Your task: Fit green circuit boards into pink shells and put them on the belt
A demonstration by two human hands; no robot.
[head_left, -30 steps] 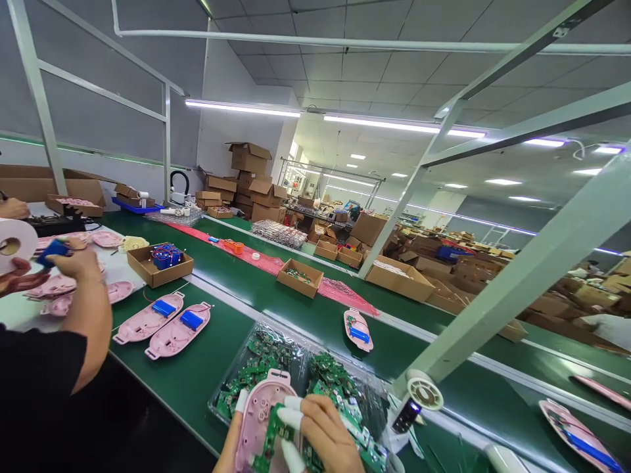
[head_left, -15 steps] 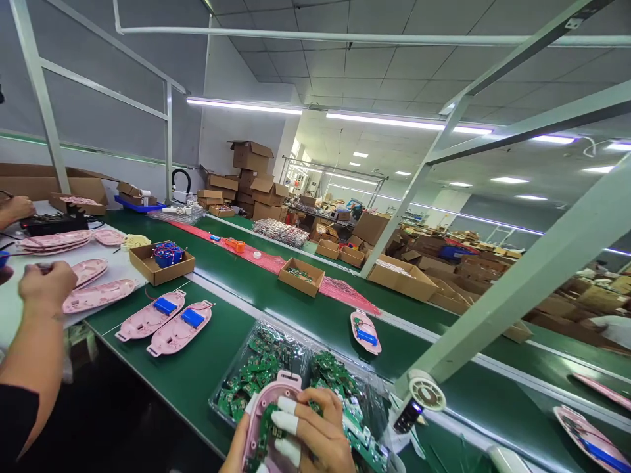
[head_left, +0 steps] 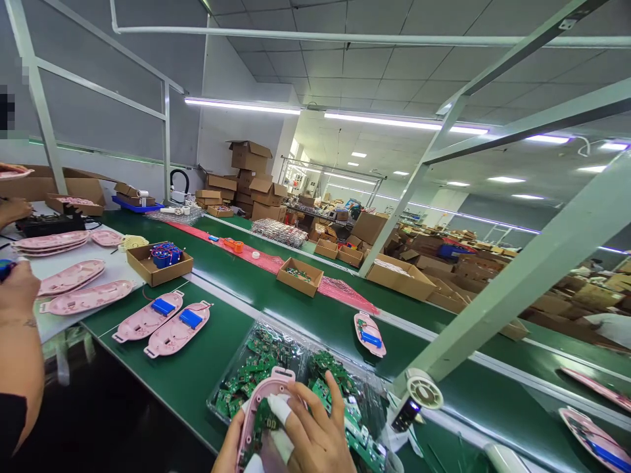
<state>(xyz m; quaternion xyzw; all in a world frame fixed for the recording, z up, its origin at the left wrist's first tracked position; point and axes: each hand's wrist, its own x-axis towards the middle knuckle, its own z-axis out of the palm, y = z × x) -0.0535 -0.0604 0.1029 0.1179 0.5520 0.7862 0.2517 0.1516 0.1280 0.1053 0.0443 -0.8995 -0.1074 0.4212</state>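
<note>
My left hand [head_left: 229, 441] is wrapped round the edge of a pink plastic housing half [head_left: 255, 399] at the bottom of the view. Inside that housing half lies a green circuit board [head_left: 263, 420]. White-tipped fingers of my right hand [head_left: 318, 430] are closed on the board, while its other fingers stick out to the right. The lower parts of both hands are cut off by the frame. Right behind them is a clear plastic tray [head_left: 213, 402] with two heaps of loose green circuit boards [head_left: 259, 368].
Two pink housings with blue batteries [head_left: 178, 328] lie to the left; more lie on the green conveyor belt [head_left: 369, 334]. A co-worker's arm [head_left: 17, 355] reaches in at left. A slanted metal post [head_left: 488, 289] and a small fan [head_left: 424, 391] stand at right.
My right hand's outer fingers have lifted and spread, its other fingertips staying on the board. Pink housings on the belt have shifted slightly. The co-worker's near hand has moved left.
</note>
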